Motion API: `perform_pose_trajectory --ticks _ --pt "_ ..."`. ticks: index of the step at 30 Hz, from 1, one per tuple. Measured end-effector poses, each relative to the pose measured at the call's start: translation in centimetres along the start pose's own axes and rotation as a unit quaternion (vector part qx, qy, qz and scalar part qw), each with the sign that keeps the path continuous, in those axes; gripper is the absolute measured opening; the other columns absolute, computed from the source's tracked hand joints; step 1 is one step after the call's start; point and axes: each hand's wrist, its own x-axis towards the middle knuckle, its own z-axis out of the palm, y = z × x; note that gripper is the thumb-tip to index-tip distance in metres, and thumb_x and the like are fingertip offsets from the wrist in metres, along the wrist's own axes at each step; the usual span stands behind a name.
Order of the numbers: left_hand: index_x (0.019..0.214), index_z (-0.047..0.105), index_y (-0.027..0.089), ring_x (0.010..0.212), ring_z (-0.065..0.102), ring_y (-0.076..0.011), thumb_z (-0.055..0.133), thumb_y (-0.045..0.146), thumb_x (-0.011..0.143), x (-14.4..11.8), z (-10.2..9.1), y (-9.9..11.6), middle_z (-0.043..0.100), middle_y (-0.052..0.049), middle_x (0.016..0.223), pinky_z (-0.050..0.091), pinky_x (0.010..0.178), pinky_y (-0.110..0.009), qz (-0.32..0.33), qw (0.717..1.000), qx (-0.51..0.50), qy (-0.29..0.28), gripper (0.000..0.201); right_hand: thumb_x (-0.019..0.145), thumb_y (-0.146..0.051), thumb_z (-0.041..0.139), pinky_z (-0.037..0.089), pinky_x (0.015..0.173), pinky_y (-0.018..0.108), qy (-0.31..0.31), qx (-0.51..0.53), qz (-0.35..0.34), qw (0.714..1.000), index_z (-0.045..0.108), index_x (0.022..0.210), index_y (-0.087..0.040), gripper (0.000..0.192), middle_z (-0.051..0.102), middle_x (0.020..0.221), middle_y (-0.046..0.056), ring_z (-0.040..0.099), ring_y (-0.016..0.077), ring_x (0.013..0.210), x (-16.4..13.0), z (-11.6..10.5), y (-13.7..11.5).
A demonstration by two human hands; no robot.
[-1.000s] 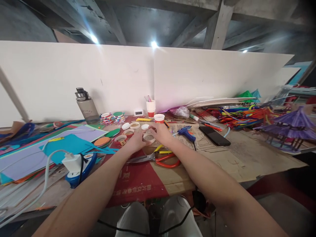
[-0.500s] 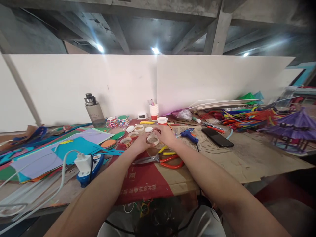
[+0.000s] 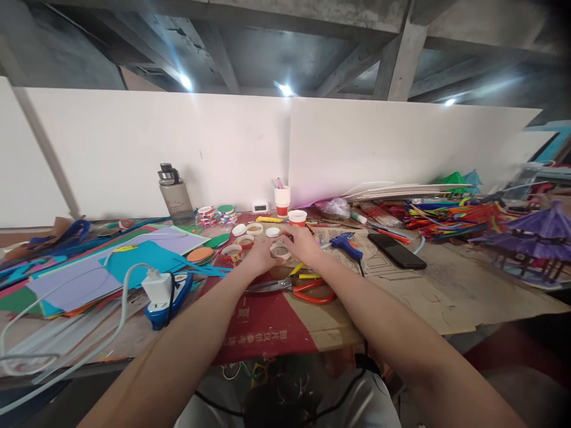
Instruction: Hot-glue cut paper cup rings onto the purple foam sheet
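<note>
A pale paper ring (image 3: 280, 257) sits low over the cardboard between my two hands. My left hand (image 3: 262, 255) grips its near left side with curled fingers. On the far right side, my right hand (image 3: 300, 242) pinches the rim. Other shallow rings lie just left of it, among them a red-edged ring (image 3: 231, 253) and a pale ring (image 3: 254, 229). Beyond my fingers are a small white disc (image 3: 273, 232) and another white disc (image 3: 239, 229). Below my hands, large scissors (image 3: 312, 291) with orange handles lie on the cardboard, next to yellow handles partly hidden by my right wrist.
A blue glue gun (image 3: 347, 245) and a black phone (image 3: 396, 251) lie to the right. Paper cups (image 3: 282, 199) and a water bottle (image 3: 175, 196) stand behind. Coloured paper (image 3: 80, 279) and a power strip (image 3: 167, 303) with cables are on the left; a purple pavilion model (image 3: 535, 244) stands far right.
The view has shifted slightly, so the table's things appear a little further right. Both hands keep hold of the paper ring, with only a small change in finger position.
</note>
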Motion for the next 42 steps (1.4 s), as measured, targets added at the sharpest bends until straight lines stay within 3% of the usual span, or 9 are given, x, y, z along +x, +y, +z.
perform_pose_trajectory --ticks 5,11,17,21,26,29,32,35,42 --pt "0.112 0.063 0.016 0.108 0.058 -0.0351 0.078 0.030 0.061 0.0 0.0 -0.1 0.063 -0.015 0.116 0.047 0.094 -0.047 -0.018 0.998 0.054 -0.019 0.055 0.085 -0.011 0.054 0.046 0.079 0.027 -0.004 -0.001 -0.009 1.000 0.074 0.094 -0.019 0.023 0.075 0.093 0.005 0.065 0.0166 0.082 -0.1 0.3 -0.2" --pt "0.101 0.068 0.019 0.111 0.056 -0.0339 0.080 0.028 0.057 0.0 -0.1 -0.1 0.064 -0.013 0.113 0.045 0.095 -0.045 -0.023 0.998 0.051 -0.003 0.046 0.085 -0.010 0.054 0.047 0.078 0.027 0.004 0.001 -0.008 1.000 0.074 0.093 -0.018 0.023 0.075 0.090 0.005 0.065 0.0162 0.082 -0.1 0.0 -0.4" --pt "0.061 0.065 0.020 0.075 0.060 -0.0236 0.079 0.032 0.054 -0.1 -0.5 0.3 0.062 -0.003 0.069 0.047 0.073 -0.034 -0.066 0.998 0.006 0.003 0.020 0.087 -0.012 0.053 0.047 0.083 0.030 0.045 0.001 0.022 0.999 0.073 0.093 -0.018 0.022 0.074 0.094 0.006 0.064 0.0172 0.086 0.4 -1.5 0.4" --pt "0.062 0.064 0.019 0.073 0.059 -0.0208 0.074 0.046 0.061 0.1 -0.8 0.6 0.062 -0.002 0.066 0.045 0.066 -0.031 -0.093 0.992 -0.080 0.038 0.029 0.085 -0.012 0.056 0.047 0.086 0.032 0.051 -0.005 0.053 0.997 0.073 0.096 -0.018 0.021 0.072 0.099 0.008 0.064 0.0175 0.089 0.8 -1.5 1.2" --pt "0.083 0.064 0.015 0.077 0.064 -0.0177 0.056 0.064 0.075 0.3 -1.4 1.1 0.069 -0.009 0.090 0.044 0.060 -0.026 -0.121 0.967 -0.212 0.074 0.050 0.083 -0.018 0.063 0.048 0.084 0.032 0.023 -0.003 0.081 0.996 0.070 0.104 -0.014 0.022 0.070 0.100 0.012 0.064 0.0190 0.090 0.8 -0.9 1.7" --pt "0.085 0.062 0.015 0.080 0.064 -0.0148 0.062 0.066 0.071 0.6 -1.9 1.3 0.067 -0.011 0.103 0.042 0.060 -0.023 -0.122 0.934 -0.317 0.114 0.053 0.083 -0.019 0.065 0.048 0.083 0.031 0.005 0.015 0.082 0.996 0.071 0.099 -0.014 0.018 0.072 0.096 0.011 0.064 0.0190 0.088 0.6 -0.9 1.6" --pt "0.083 0.062 0.014 0.077 0.063 -0.0137 0.073 0.063 0.063 0.8 -2.4 1.5 0.067 -0.010 0.099 0.039 0.058 -0.022 -0.124 0.888 -0.416 0.149 0.054 0.082 -0.016 0.064 0.047 0.084 0.030 0.006 0.041 0.078 0.996 0.072 0.092 -0.016 0.013 0.073 0.095 0.009 0.065 0.0180 0.087 0.4 -1.2 1.1" --pt "0.080 0.062 0.014 0.075 0.062 -0.0125 0.076 0.061 0.062 0.8 -2.4 1.6 0.067 -0.008 0.095 0.037 0.058 -0.022 -0.132 0.875 -0.436 0.163 0.052 0.082 -0.015 0.060 0.048 0.082 0.030 0.019 0.074 0.084 0.994 0.071 0.089 -0.017 0.014 0.073 0.092 0.006 0.065 0.0166 0.084 0.5 -1.4 0.5" --pt "0.073 0.061 0.015 0.069 0.061 -0.0119 0.084 0.053 0.054 0.5 -1.9 1.4 0.063 -0.003 0.082 0.036 0.057 -0.022 -0.180 0.847 -0.472 0.163 0.049 0.086 -0.020 0.049 0.050 0.057 0.024 0.030 0.140 0.115 0.983 0.066 0.100 -0.016 0.022 0.070 0.081 0.002 0.063 0.0122 0.064 3.3 -1.6 -1.5"
